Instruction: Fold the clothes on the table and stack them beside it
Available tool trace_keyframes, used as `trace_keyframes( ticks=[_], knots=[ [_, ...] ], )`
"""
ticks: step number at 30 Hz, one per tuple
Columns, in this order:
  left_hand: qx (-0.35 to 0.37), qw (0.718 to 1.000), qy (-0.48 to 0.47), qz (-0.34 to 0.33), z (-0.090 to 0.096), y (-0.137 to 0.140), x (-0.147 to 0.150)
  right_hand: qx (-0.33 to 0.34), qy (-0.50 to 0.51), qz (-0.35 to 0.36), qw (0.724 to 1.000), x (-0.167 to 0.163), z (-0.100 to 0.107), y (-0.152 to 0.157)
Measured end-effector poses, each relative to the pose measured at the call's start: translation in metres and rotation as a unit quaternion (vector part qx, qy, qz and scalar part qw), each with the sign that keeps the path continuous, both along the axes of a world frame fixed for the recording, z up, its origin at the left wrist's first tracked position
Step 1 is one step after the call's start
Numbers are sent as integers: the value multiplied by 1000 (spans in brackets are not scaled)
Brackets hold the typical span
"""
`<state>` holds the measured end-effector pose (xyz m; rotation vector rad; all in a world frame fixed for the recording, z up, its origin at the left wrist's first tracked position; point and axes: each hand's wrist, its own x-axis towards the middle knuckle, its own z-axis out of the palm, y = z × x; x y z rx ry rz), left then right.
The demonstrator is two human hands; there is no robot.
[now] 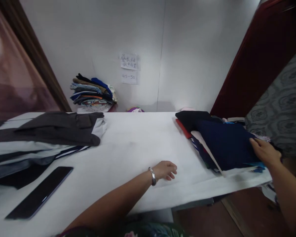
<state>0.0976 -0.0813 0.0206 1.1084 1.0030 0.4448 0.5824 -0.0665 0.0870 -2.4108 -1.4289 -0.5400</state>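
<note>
My right hand [266, 152] is at the right edge of a folded navy garment [227, 143] and grips it there, with part of the fingers hidden. That garment lies tilted on a pile of folded clothes, where a black garment [194, 117], a red one [184, 128] and a pale edge show. My left hand [165, 170], with a silver bangle at the wrist, hovers over or rests on the white table [138, 144]; its fingers are loosely bent, apart, and hold nothing.
Dark brown trousers [64, 126] lie over other clothes on the left. Nearer is a black phone [40, 192]. A stack of folded clothes [92, 92] stands against the wall behind the table, beside paper notes [130, 69]. The table's front edge runs below my hands.
</note>
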Motion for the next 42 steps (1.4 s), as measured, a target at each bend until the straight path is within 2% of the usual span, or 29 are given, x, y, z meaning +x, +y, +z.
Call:
trace_keyframes(
  ticks=[1,2,4,6,9,12,15,18,21,25,28,31,35,42],
  knots=[
    [-2,1000,-3,10,0,0,-7,29,41,6,999,-17,9,0],
    [-3,1000,-6,20,0,0,-14,64,80,44,994,-37,17,-1],
    [-1,999,-4,41,1,1,-30,113,127,157,973,-83,25,-4],
    [8,997,0,70,2,4,-47,129,143,267,944,-131,23,-9],
    [27,992,-2,125,9,13,-80,81,179,414,889,-195,1,-20],
    [74,977,35,196,19,24,-121,-32,236,489,839,-244,-37,-26],
    [139,938,138,285,29,35,-172,-108,250,526,806,-281,-78,-23],
    [180,885,227,365,37,43,-231,-116,246,572,774,-308,-107,-17],
    [210,816,330,427,45,44,-292,-116,248,599,752,-330,-123,-14],
    [231,728,453,460,52,38,-356,-138,246,611,739,-358,-131,-13],
    [241,688,516,450,51,38,-381,-143,243,610,740,-379,-135,-10],
    [268,664,561,416,47,45,-389,-134,241,609,744,-395,-140,-3],
    [309,640,611,350,41,60,-391,-112,210,596,767,-406,-153,6],
    [324,598,687,255,30,87,-406,-85,146,598,783,-403,-177,16]
  ],
)
